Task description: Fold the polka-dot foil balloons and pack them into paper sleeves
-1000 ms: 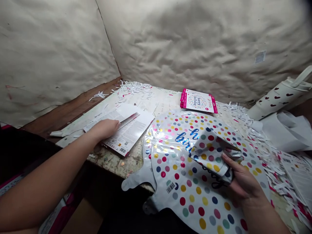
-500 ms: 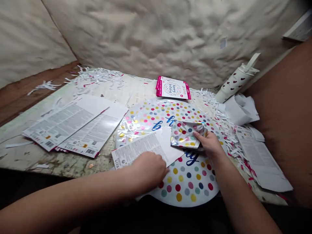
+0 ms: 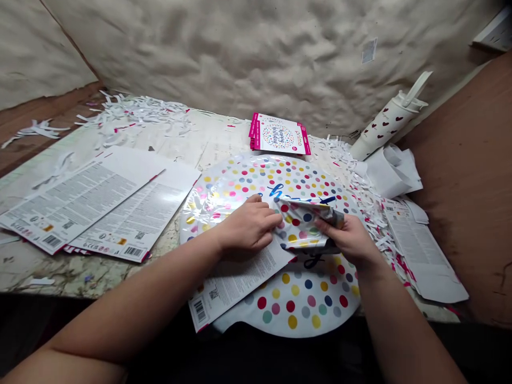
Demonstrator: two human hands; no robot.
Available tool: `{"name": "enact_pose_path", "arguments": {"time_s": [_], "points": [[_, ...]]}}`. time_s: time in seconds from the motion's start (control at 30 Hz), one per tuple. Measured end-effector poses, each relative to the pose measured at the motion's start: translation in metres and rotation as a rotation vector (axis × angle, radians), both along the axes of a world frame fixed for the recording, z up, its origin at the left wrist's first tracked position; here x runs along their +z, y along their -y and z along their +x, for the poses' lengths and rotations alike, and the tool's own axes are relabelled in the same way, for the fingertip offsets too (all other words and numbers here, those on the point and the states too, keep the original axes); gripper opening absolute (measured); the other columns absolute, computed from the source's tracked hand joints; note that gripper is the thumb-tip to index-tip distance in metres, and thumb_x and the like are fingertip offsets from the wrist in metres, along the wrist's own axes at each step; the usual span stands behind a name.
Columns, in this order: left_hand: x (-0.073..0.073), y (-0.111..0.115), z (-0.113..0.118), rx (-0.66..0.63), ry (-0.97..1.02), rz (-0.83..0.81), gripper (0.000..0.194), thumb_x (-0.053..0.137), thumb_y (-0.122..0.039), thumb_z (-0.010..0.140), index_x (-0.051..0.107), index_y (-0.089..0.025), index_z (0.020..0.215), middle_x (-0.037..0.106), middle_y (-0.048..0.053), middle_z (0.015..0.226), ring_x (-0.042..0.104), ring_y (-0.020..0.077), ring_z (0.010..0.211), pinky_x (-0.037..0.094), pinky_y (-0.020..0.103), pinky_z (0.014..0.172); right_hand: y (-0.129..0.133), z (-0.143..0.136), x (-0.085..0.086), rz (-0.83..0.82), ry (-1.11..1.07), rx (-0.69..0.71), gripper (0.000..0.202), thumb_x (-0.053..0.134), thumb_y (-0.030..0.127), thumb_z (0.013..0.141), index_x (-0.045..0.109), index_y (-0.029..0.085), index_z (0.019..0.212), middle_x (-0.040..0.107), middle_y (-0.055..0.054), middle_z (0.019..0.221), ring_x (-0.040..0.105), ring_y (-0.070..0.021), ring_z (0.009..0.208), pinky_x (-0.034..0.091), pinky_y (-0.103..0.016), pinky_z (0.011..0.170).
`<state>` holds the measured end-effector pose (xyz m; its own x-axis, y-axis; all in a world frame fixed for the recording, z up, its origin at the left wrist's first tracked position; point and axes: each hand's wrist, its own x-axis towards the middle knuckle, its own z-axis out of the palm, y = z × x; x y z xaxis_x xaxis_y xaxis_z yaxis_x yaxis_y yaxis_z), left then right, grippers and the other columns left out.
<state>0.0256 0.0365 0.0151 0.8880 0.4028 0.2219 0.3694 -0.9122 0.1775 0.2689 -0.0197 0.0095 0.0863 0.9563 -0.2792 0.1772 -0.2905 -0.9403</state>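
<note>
A flat foil balloon (image 3: pixel 294 306), white with coloured dots and blue lettering, lies spread in front of me. Above it my right hand (image 3: pixel 351 240) grips a folded foil balloon (image 3: pixel 296 221) with the same dots, thumb on top. My left hand (image 3: pixel 252 224) has its fingers curled together at the upper end of a printed card packet (image 3: pixel 244 280), which lies slanted on the spread balloon. Those fingertips meet the left edge of the folded balloon. The hand covers the packet's upper end, so the exact grip there is partly hidden.
Printed card packets (image 3: pixel 116 213) lie fanned out at the left. A small stack of pink-edged packets (image 3: pixel 282 134) sits behind the balloon. Shredded paper (image 3: pixel 136 112) lines the back and right. A heart-patterned tumbler (image 3: pixel 388 125) leans beside crumpled paper (image 3: pixel 394 170) at the right.
My left hand has moved up and forward to the folded balloon's edge. The packet beneath it has turned, its barcode end now nearer me. My right hand still holds the folded balloon.
</note>
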Motion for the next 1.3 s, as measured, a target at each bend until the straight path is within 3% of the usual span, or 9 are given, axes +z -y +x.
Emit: {"name": "enact_pose_path", "arguments": {"time_s": [0.17,0.27,0.47,0.77,0.97,1.03,1.13,1.2,1.3], "points": [[0.0,0.007,0.001,-0.08,0.037,0.05,0.018,0.039,-0.025,0.077,0.055,-0.018,0.071,0.058,0.005,0.072,0.049,0.0194,0.073,0.03,0.038,0.079,-0.019,0.004,0.017,-0.247,-0.146,0.267,0.027,0.079,0.028,0.058,0.068,0.012,0.077,0.068,-0.003,0.068,0.061,-0.0139,0.058,0.049,-0.024,0.054],[-0.001,0.011,0.005,-0.125,0.022,0.044,0.015,0.042,-0.025,0.075,0.054,-0.018,0.071,0.057,0.005,0.072,0.049,0.0196,0.073,0.03,0.038,0.078,-0.034,-0.008,0.01,-0.31,-0.189,0.258,0.028,0.08,0.026,0.056,0.067,0.011,0.076,0.067,-0.002,0.065,0.06,-0.0117,0.055,0.048,-0.022,0.052],[-0.003,0.009,0.004,-0.072,-0.034,0.026,0.011,0.042,-0.023,0.075,0.052,-0.017,0.073,0.056,0.005,0.073,0.047,0.0193,0.073,0.03,0.038,0.079,-0.044,-0.031,-0.004,-0.17,-0.176,0.073,0.032,0.078,0.036,0.057,0.054,0.015,0.059,0.049,0.008,0.044,0.041,-0.0034,0.039,0.031,-0.014,0.036],[0.008,0.015,0.004,-0.042,-0.104,-0.011,0.012,0.04,-0.017,0.079,0.052,-0.016,0.079,0.057,0.007,0.083,0.046,0.022,0.084,0.032,0.038,0.081,-0.038,-0.041,0.018,-0.103,-0.111,0.177,0.024,0.077,0.021,0.053,0.056,0.015,0.062,0.055,0.005,0.044,0.047,-0.0061,0.04,0.032,-0.016,0.038],[0.016,0.024,0.002,-0.052,-0.058,0.044,0.024,0.038,-0.016,0.083,0.052,-0.015,0.102,0.054,0.011,0.109,0.044,0.0236,0.094,0.033,0.038,0.086,-0.031,-0.062,0.024,-0.192,-0.181,0.47,0.007,0.067,0.013,0.056,0.061,0.014,0.058,0.053,0.005,0.043,0.044,-0.0069,0.036,0.034,-0.019,0.036],[0.025,0.026,-0.001,-0.013,-0.042,0.078,0.022,0.039,-0.017,0.083,0.053,-0.016,0.1,0.055,0.01,0.102,0.044,0.0235,0.091,0.034,0.039,0.085,-0.023,-0.055,0.034,-0.034,-0.163,0.387,0.011,0.069,0.016,0.06,0.066,0.014,0.07,0.062,0.001,0.058,0.054,-0.0106,0.049,0.044,-0.022,0.046],[0.048,0.031,-0.006,0.129,0.086,0.163,0.013,0.04,-0.018,0.085,0.053,-0.017,0.089,0.054,0.007,0.087,0.045,0.0218,0.085,0.035,0.039,0.081,-0.003,-0.043,0.051,0.352,-0.081,0.082,0.039,0.075,0.02,0.059,0.065,0.02,0.097,0.068,-0.003,0.088,0.061,-0.017,0.08,0.051,-0.028,0.069],[0.064,0.038,-0.007,0.183,0.224,0.253,0.008,0.043,-0.018,0.086,0.051,-0.02,0.086,0.053,0.004,0.085,0.047,0.02,0.085,0.036,0.038,0.081,0.014,-0.043,0.059,0.411,-0.111,0.096,0.048,0.076,0.023,0.06,0.063,0.022,0.106,0.068,-0.003,0.095,0.061,-0.0206,0.088,0.051,-0.031,0.074],[0.075,0.047,-0.01,0.314,0.518,0.474,0.017,0.056,-0.022,0.081,0.05,-0.027,0.095,0.051,0.003,0.1,0.045,0.023,0.099,0.034,0.043,0.087,0.033,-0.051,0.063,0.425,-0.178,0.106,0.026,0.069,0.025,0.072,0.068,0.024,0.099,0.07,-0.003,0.09,0.063,-0.0227,0.087,0.05,-0.034,0.077]]}}
